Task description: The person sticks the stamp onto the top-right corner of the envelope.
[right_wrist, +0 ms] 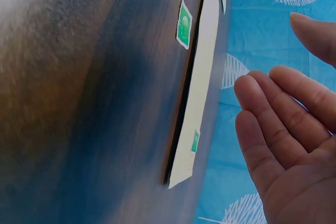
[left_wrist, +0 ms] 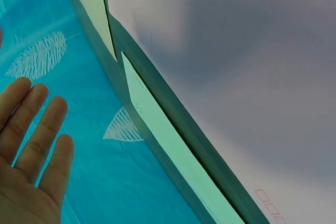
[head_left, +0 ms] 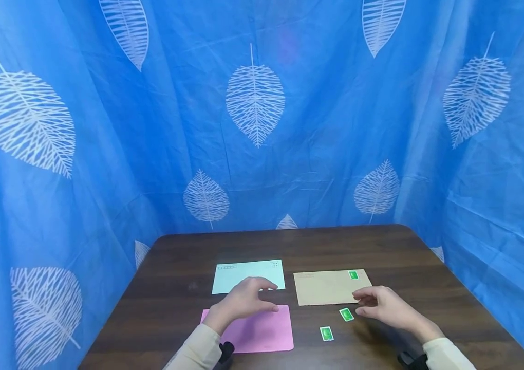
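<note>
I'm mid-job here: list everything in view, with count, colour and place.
Mint envelope: one, pale green, back left of the group
Tan envelope: one, tan, back right
Pink envelope: one, pink, front left
Placed stamp: one, green, tan envelope's far right corner
Loose stamps: two, green, on the table, right of the pink envelope
Table: one, dark brown, beneath these
Curtain: panel count unclear, blue with white leaves, around the table
Sleeves: two, cream, on the forearms
Left grip: one, bare, above the pink envelope
Right grip: one, bare, near the upper loose stamp
</note>
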Demonstrator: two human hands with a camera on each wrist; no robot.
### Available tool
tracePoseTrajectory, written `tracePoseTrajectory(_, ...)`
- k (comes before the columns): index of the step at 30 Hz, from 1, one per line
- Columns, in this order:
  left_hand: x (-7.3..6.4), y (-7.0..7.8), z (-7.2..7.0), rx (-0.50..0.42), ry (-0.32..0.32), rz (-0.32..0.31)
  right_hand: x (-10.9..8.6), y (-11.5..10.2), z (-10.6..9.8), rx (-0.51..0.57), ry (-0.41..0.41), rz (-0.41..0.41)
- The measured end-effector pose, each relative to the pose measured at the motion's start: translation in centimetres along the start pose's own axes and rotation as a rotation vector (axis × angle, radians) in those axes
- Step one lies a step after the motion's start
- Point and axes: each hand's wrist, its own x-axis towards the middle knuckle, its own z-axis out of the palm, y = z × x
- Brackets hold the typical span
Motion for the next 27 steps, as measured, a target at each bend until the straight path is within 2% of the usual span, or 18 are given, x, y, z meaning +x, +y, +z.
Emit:
tracePoseTrajectory(7,-0.3,-0.1,-0.1,-0.015,0.002,-0.024,0.0,0.3,0.0,0.027,0.011,0.033)
tracePoseTrajectory(12,-0.5,-0.4,0.0,0.021,-0.004,-0.032,0.1,0.4,-0.2,0.012,0.025,0.039)
tracePoseTrajectory(21,-1.3,-0.5,0.1,0.129,-0.064,-0.046,0.3,1.1,0.4,0.014,0.03,0.02)
tracePoseTrajectory(27,-2.1,-0.5,-0.2,0.261,-0.085,-0.062,0.4,1.5,0.9,-0.009,0.031,0.017)
